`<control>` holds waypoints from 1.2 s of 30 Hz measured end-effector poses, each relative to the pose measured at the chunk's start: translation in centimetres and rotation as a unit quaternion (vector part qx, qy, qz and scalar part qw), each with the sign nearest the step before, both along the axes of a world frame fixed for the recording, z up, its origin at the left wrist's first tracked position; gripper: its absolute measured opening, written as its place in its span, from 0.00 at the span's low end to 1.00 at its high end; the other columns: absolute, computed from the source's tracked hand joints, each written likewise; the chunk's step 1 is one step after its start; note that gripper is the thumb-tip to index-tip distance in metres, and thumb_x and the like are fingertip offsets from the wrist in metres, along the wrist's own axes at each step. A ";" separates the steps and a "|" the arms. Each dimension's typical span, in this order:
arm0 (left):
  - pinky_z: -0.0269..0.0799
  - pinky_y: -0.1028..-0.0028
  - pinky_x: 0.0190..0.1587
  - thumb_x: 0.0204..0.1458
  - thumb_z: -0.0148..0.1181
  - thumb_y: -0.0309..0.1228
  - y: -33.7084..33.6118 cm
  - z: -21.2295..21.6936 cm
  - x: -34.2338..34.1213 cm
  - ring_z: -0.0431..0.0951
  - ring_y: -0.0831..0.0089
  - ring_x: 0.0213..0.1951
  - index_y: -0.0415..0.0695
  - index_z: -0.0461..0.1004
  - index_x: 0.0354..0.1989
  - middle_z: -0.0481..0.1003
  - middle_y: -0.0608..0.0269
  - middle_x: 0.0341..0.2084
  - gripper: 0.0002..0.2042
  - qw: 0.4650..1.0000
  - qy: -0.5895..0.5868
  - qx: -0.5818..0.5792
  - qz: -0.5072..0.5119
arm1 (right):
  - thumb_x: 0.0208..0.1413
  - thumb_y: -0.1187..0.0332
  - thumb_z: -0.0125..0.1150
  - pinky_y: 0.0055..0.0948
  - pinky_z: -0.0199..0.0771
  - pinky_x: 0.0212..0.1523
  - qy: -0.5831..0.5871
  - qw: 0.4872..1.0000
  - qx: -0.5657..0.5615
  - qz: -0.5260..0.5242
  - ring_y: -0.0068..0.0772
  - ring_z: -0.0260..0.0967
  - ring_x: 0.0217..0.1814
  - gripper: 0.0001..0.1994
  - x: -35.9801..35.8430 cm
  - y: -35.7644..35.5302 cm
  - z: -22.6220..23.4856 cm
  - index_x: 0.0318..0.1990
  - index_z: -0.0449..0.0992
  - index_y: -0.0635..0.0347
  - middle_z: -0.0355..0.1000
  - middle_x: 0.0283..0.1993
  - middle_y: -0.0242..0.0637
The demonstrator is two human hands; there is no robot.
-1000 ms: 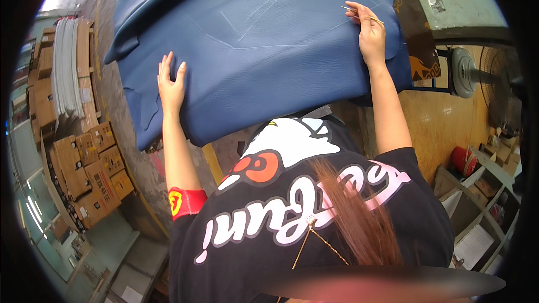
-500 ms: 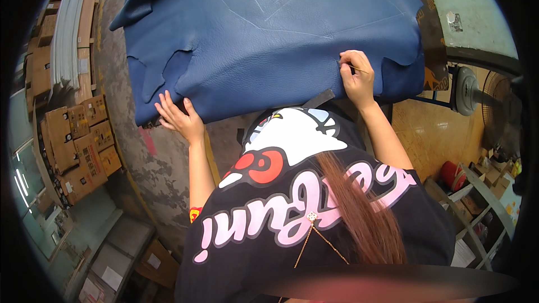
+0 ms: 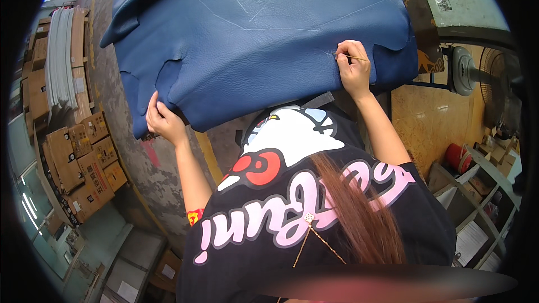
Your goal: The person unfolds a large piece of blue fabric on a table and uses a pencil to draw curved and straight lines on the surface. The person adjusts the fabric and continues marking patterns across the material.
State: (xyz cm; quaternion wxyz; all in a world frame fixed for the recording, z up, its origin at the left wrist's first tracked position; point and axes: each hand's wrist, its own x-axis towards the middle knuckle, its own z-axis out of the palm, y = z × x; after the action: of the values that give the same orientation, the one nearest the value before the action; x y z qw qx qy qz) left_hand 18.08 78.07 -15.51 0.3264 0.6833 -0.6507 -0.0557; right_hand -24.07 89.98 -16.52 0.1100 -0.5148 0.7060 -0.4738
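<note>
Pinching a thin stick [image 3: 358, 59], right hand [image 3: 354, 74] sits atop blue leather [image 3: 252, 67]; left hand [image 3: 167, 124] pinches its edge.

Patchy grey floor [image 3: 165, 165] left — tan flooring [image 3: 422, 120] right, beside grey shelving [image 3: 487, 164] (strip lights [image 3: 29, 211] glow far left).

The blue sheet [image 3: 252, 70] looks like leather — grained, softly glossy. The shirt [image 3: 415, 230] is matt cloth; the stacked boxes [image 3: 92, 174] — dull cardboard.

Toward twelve o'clock, the view's edge cuts off the blue leather [image 3: 252, 67]. Toward two, the right hand [image 3: 355, 74] partly covers the thin stick [image 3: 356, 58]. Around five o'clock, a reddish patch [image 3: 387, 286] is blurred.
</note>
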 end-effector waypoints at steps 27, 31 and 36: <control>0.73 0.73 0.51 0.64 0.43 0.31 -9.7 -2.6 -0.9 0.76 0.70 0.41 0.34 0.70 0.52 0.76 0.59 0.38 0.16 0.827 0.507 0.236 0.064 | 0.52 0.75 0.55 0.35 0.71 0.39 -0.027 0.999 -0.011 0.012 0.38 0.68 0.39 0.01 -0.6 -0.6 1.1 0.30 0.72 0.61 0.70 0.28 0.36; 0.74 0.72 0.52 0.64 0.38 0.31 -8.8 -0.8 -1.1 0.79 0.69 0.43 0.33 0.66 0.59 0.79 0.57 0.40 0.20 0.804 0.498 0.322 0.033 | 0.56 0.73 0.54 0.24 0.69 0.36 -0.315 0.948 0.045 0.028 0.26 0.70 0.33 0.05 -2.9 -2.0 2.2 0.30 0.73 0.62 0.72 0.27 0.36; 0.74 0.72 0.52 0.64 0.40 0.31 -8.9 -0.6 -1.5 0.78 0.70 0.43 0.34 0.69 0.56 0.79 0.58 0.40 0.18 0.759 0.573 0.306 0.040 | 0.59 0.68 0.52 0.26 0.71 0.41 -0.222 0.975 -0.023 -0.006 0.26 0.72 0.34 0.07 -7.6 -9.0 1.7 0.34 0.75 0.61 0.76 0.31 0.36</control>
State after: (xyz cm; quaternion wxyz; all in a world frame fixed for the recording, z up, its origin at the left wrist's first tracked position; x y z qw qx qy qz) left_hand 16.62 69.18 -16.13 0.4135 0.6126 -0.2628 -0.6202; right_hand -31.64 81.01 -14.78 0.2495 -0.3951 0.6559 -0.5928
